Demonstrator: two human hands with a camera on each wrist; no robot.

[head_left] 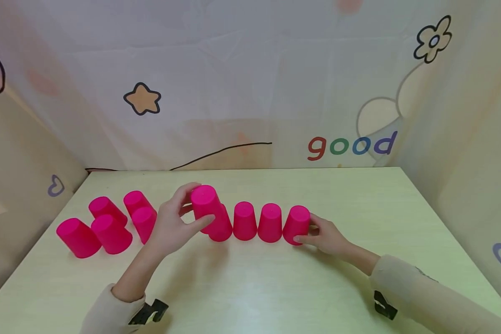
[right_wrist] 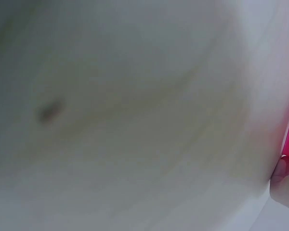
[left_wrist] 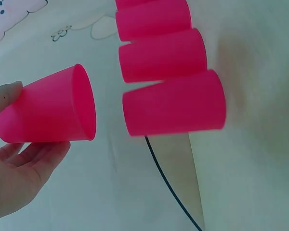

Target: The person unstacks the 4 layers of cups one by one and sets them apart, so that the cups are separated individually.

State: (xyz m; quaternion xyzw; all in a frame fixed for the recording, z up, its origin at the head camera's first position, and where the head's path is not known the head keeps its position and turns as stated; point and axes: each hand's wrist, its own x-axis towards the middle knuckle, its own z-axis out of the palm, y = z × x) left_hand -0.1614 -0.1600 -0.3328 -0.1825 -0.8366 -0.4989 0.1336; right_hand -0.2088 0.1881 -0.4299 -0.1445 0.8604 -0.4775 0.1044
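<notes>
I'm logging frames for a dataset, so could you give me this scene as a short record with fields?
Left hand: holds a raised cup, closed end up, apart from the row
Right hand: grips the row's rightmost cup, thumb on the near side
Row: four upside-down cups, side by side on the table
Left group: five upside-down cups
Cup colour: bright pink, all ten
Backdrop: pale, printed with a star, a flower and "good"

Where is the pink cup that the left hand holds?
In the head view, the held cup is left of centre, raised above the row's leftmost cup.
</notes>
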